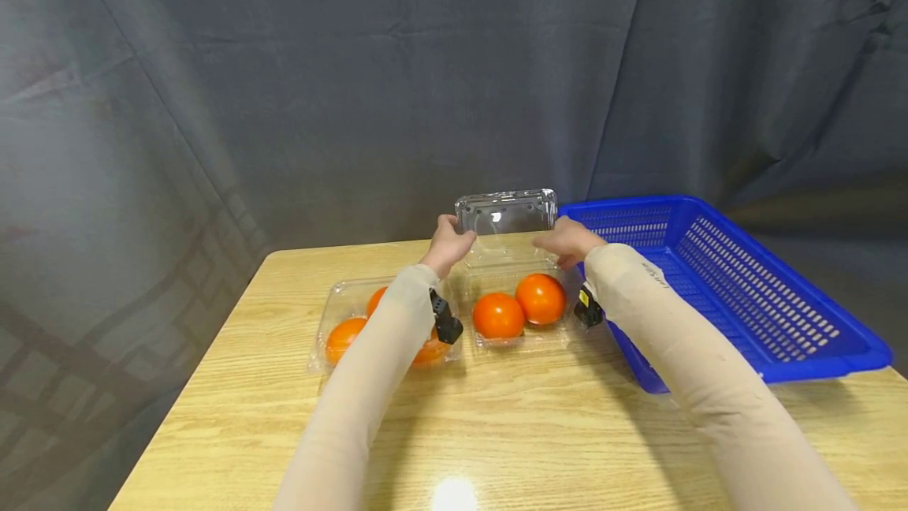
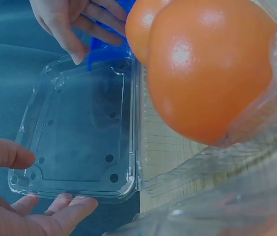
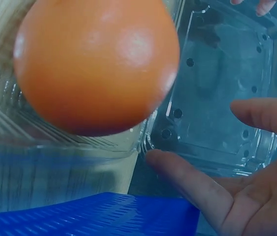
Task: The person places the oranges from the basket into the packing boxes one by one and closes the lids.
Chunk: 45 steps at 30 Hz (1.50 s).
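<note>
A clear plastic clamshell box [image 1: 528, 342] stands mid-table with its hinged lid [image 1: 507, 218] raised at the back. Inside sit two glossy orange-red fruits [image 1: 499, 316] that look like tomatoes. At the lid's left edge is my left hand [image 1: 449, 245]; in the left wrist view its extended fingertips [image 2: 82, 201] meet the rim, the thumb lying over the near corner. My right hand [image 1: 570, 241] is at the opposite edge. Its thumb and index finger [image 3: 192, 184] are spread and extended, the index by the hinge corner. Whether the right fingers touch plastic, I cannot tell.
Left of the clamshell, a second clear box [image 1: 329, 314] holds several similar fruits, partly hidden behind my left forearm. A blue perforated basket [image 1: 766, 282] stands at the right, close to my right forearm. A grey curtain [image 1: 426, 101] hangs behind the wooden table [image 1: 496, 424].
</note>
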{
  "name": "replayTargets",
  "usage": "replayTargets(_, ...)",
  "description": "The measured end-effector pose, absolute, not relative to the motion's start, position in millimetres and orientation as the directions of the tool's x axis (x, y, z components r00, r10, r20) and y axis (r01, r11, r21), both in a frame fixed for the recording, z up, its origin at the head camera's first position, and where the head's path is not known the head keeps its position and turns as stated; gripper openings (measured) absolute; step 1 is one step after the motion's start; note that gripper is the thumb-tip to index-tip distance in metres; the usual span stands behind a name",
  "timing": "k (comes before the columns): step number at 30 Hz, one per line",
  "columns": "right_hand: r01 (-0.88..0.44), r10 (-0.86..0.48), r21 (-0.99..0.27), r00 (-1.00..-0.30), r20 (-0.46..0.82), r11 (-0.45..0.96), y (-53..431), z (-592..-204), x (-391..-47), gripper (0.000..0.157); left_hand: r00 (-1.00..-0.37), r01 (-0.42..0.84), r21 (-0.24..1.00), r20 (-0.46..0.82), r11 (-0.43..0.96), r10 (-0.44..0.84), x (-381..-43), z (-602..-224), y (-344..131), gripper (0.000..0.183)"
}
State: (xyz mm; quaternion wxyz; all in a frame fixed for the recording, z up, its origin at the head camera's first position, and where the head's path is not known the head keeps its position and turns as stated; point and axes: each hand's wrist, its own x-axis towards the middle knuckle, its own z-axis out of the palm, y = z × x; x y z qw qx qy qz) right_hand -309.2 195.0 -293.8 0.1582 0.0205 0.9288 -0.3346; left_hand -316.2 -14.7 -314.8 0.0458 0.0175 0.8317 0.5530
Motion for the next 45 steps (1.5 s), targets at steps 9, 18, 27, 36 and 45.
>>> replayTargets(9, 0.138, -0.070, -0.629, -0.953, -0.295, 0.765, 200.3, -288.5, -308.6, 0.056, -0.997, -0.002, 0.933, -0.031, 0.361, 0.073, -316.0, -310.9, -17.3, 0.046)
replayTargets(18, 0.118, -0.069, -0.663, -0.966, -0.249, 0.739, 202.2, -282.8, -305.9, 0.054, -0.998, 0.029, 0.930, 0.006, 0.367, 0.062, -316.3, -309.3, -20.2, 0.040)
replayTargets(27, 0.090, -0.091, -0.698, -0.972, -0.218, 0.711, 206.0, -279.1, -305.4, 0.069, -0.997, 0.030, 0.915, -0.004, 0.401, 0.083, -312.7, -302.5, -23.8, 0.042)
replayTargets(36, 0.029, -0.092, -0.737, -0.988, -0.122, 0.675, 207.9, -277.7, -303.7, 0.064, -0.996, 0.035, 0.903, -0.002, 0.428, 0.085, -311.1, -298.1, -26.3, 0.042)
replayTargets(45, -0.017, -0.106, -0.786, -0.993, -0.061, 0.618, 210.6, -278.4, -301.8, 0.068, -0.996, 0.060, 0.900, 0.027, 0.431, 0.082, -309.7, -295.5, -27.4, 0.042)
